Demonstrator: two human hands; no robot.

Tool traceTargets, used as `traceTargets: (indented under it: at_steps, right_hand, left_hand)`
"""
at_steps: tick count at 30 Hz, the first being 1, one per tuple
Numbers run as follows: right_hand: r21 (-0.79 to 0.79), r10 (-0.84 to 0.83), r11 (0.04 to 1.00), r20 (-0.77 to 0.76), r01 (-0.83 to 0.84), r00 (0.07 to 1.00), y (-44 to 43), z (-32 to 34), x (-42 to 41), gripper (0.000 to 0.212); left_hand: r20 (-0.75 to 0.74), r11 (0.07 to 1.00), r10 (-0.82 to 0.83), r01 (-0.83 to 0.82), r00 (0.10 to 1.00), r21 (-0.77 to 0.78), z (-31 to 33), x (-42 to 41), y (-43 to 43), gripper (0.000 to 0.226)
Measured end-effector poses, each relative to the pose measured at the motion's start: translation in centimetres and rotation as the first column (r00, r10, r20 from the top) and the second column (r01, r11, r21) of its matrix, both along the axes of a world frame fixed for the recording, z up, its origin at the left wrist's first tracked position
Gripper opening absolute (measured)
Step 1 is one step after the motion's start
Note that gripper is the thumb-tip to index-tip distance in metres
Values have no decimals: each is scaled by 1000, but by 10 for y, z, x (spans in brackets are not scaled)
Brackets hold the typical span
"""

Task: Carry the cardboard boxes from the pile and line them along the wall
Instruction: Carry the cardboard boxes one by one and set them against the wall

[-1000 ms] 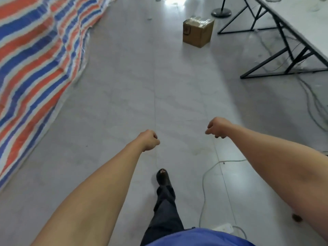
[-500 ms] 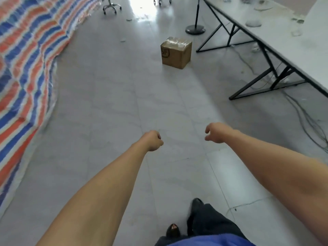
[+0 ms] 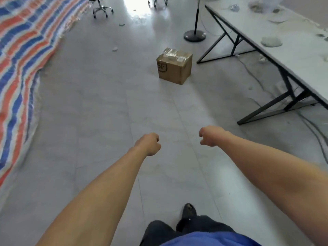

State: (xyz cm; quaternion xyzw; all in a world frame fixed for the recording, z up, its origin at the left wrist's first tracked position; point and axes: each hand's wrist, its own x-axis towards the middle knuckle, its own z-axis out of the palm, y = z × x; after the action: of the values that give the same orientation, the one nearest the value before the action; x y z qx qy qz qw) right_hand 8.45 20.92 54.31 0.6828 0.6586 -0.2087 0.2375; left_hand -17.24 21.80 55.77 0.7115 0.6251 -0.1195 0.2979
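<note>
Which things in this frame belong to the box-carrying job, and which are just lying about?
Job: brown taped cardboard box on the floor; empty left hand; empty right hand.
Lying about: red, blue and white striped tarpaulin; long white table with black legs; black round-based stand; wheeled chair base.

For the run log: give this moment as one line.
left hand: fist, empty | right hand: fist, empty | cardboard box: on floor ahead, untouched
</note>
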Motion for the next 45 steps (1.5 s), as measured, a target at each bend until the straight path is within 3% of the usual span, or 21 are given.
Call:
traceTargets:
  at_steps: [9, 18, 28, 32, 37, 45]
  right_hand:
    - [54, 132, 990, 25, -133, 991, 249, -1, 1, 37]
    - [54, 20, 998, 1, -20, 1000, 498, 17, 26, 37]
    - [-17, -95, 995, -22, 95, 995, 714, -18, 141, 41]
    - [-62, -90, 994, -26, 88, 996, 808, -26, 195, 39]
    - [-70, -57, 996, 13, 58, 998, 927, -18, 261, 39]
    - [-120, -11, 993, 11, 12, 1000, 1090, -50, 293, 42]
  left_hand:
    - [-72, 1000, -12, 12, 997, 0, -12, -3, 240, 40]
    - [-107, 998, -64, 62, 992, -19, -1, 16, 515, 37]
    - [-91, 985, -159, 151, 983, -86, -28, 125, 751, 40]
    - [-90, 982, -137, 123, 987, -140, -38, 182, 838, 40]
    - [18, 988, -64, 66, 998, -141, -39, 251, 936, 40]
    - [38, 970, 45, -35, 998, -243, -80, 283, 1075, 39]
